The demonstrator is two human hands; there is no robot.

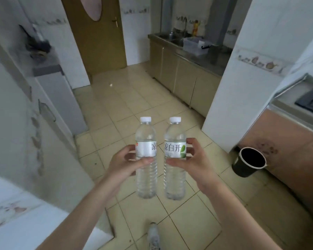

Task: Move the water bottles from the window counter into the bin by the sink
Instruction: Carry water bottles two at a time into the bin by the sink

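The person is carrying two water bottles upright, side by side and nearly touching, out in front of the body over the tiled floor (148,98). The left hand (124,163) is wrapping its grip around the left bottle (145,156) at the label, and the right hand (192,159) is closing its grip on the right bottle (175,156) the same way, long axes vertical, caps up. The clear bin (194,45) is sitting far ahead and to the right on the steel counter (202,60) beside the sink (167,36), so the right hand is probably nearer it. The bin's inside is too distant and blurred to read, and the window counter is not showing.
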